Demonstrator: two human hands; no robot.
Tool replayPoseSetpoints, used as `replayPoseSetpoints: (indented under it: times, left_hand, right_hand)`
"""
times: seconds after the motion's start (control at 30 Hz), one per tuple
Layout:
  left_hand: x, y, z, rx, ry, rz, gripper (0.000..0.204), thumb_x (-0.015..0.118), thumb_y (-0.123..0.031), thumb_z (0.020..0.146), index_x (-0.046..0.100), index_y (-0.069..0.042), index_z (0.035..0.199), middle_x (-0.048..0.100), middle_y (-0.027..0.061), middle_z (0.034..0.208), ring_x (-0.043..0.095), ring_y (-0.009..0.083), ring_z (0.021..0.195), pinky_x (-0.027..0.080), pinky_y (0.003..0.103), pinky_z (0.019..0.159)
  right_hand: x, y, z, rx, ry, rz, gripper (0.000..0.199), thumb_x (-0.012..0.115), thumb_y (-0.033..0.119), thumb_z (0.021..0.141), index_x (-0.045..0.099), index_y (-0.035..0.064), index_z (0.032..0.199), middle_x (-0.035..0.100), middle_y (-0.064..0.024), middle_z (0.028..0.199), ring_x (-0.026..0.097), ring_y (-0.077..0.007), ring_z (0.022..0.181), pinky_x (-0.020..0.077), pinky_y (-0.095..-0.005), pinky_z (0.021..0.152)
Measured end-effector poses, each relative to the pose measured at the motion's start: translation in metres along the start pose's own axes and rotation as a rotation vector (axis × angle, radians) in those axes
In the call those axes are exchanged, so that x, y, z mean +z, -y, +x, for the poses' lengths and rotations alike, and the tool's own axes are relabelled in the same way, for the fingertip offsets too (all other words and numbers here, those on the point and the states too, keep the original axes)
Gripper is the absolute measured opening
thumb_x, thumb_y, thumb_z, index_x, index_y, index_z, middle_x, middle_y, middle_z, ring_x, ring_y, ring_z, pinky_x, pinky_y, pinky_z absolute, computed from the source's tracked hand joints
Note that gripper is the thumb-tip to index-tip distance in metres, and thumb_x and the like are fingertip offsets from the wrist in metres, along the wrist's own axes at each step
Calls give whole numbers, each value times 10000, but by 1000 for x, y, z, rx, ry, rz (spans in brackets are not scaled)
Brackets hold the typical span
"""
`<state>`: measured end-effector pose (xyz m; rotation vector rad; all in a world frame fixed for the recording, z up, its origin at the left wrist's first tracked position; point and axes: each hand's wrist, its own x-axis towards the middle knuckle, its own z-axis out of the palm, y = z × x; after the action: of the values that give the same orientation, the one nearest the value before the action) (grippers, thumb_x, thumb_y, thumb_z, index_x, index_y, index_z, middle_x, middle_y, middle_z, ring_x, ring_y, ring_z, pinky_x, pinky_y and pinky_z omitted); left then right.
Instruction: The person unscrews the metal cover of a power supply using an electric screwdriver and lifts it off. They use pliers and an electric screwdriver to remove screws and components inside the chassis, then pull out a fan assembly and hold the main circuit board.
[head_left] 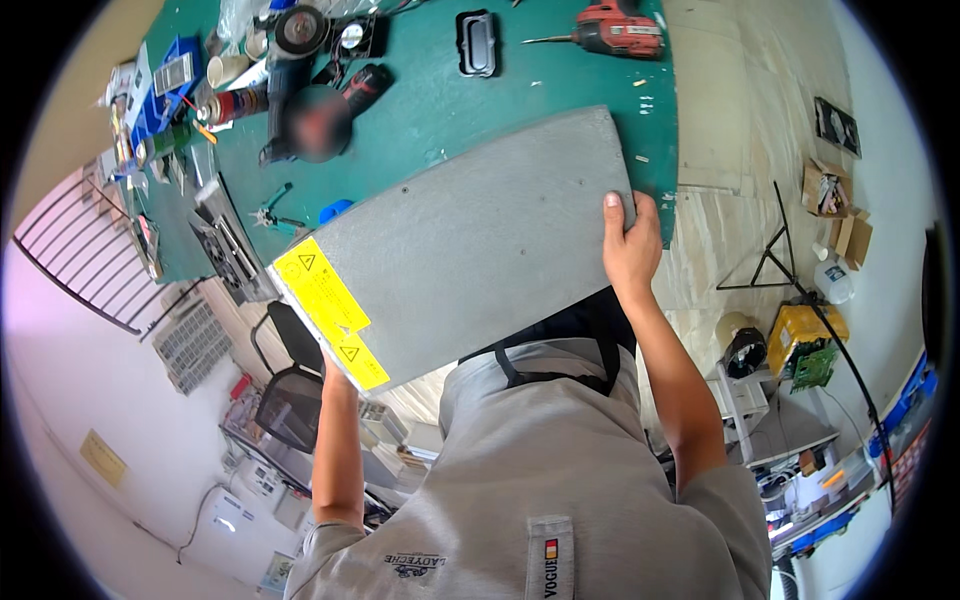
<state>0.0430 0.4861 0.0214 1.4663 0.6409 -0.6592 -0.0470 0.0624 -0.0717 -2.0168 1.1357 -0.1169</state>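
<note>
In the head view, a large grey metal panel [470, 240] is held at a slant in front of the person's waist, overlapping the near part of the green counter [410, 125]; whether it touches the counter I cannot tell. The right hand [632, 245] grips its right end, thumb on the upper face. The left hand [336, 372] is at the lower left end, beside the yellow labels [330, 312] (its fingers are hidden, so I cannot tell how they are set).

At the far side of the counter lies a small black tray [477, 42], hollow side up, with a red drill [615, 32] to its right. At the left, a blue bin [184, 48] holds a flat grey-faced thing [174, 74]; near it are a cream cup [228, 68] and a spray can [232, 104] lying on its side.

On the floor at right, a cardboard box [811, 186] holds mixed small items, too small to name. Below it are a white jug [834, 282] and a yellow crate [790, 325], with a green circuit board [815, 370] at its front.
</note>
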Motion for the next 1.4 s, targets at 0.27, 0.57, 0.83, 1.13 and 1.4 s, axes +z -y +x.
replayPoseSetpoints:
  times: [0.27, 0.57, 0.83, 1.13, 1.4]
  left_hand:
    - [-21, 31, 37, -49, -41, -165, 488, 490, -431, 957, 547, -49, 1255, 638, 72, 1106, 635, 197, 932, 521, 335, 765]
    - [-27, 39, 63, -29, 8, -208, 609, 458, -529, 937, 508, -74, 1339, 636, 105, 1183, 657, 262, 977, 556, 398, 811]
    - [-10, 28, 69, -13, -14, -167, 590, 455, -513, 944, 514, -72, 1331, 641, 100, 1167, 659, 251, 962, 556, 385, 799]
    - [-9, 33, 67, -11, -17, -136, 568, 452, -494, 952, 520, -69, 1323, 646, 96, 1150, 660, 240, 945, 556, 371, 786]
    - [-6, 32, 69, -35, -19, -108, 549, 449, -478, 959, 526, -66, 1315, 651, 91, 1135, 662, 229, 930, 555, 358, 774]
  right_hand:
    - [9, 2, -6, 10, -26, -42, 499, 591, 434, 913, 574, -19, 1123, 626, -191, 1062, 604, -360, 989, 469, -422, 852]
    - [17, 5, -15, 8, -49, -66, 509, 613, 435, 890, 576, -26, 1104, 619, -184, 1080, 590, -358, 1018, 464, -427, 861]
    - [13, 0, -13, 59, 39, 135, 510, 599, 432, 908, 594, -33, 1116, 634, -170, 1095, 591, -302, 1047, 455, -387, 895]
    - [-24, -38, -15, 355, 273, 604, 424, 527, 347, 979, 648, -11, 1169, 670, -88, 1107, 587, -154, 1016, 429, -276, 909]
    - [-32, -51, -33, 282, 290, 657, 325, 561, 222, 971, 636, -16, 1178, 668, -94, 1142, 605, -142, 1046, 444, -258, 929]
